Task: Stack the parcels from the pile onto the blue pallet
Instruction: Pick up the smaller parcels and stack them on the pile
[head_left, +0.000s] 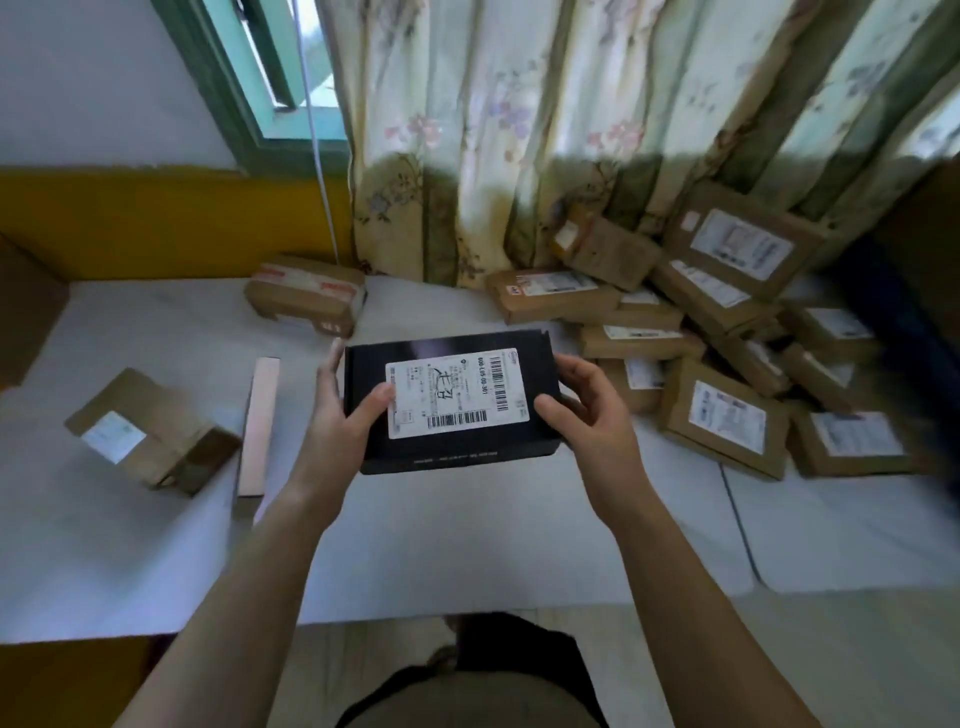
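Left hand (340, 421) and right hand (584, 410) hold black parcel (410, 452).

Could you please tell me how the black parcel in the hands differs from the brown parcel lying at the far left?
The black parcel is dark, held level off the surface by the left hand and right hand; the brown parcel is plain cardboard and lies untouched, seemingly tilted. The black one's label covers most of its top; the brown one's is small. Both carry white labels.

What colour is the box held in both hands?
Black, with a white shipping label on top; the box shows clearly in the head view.
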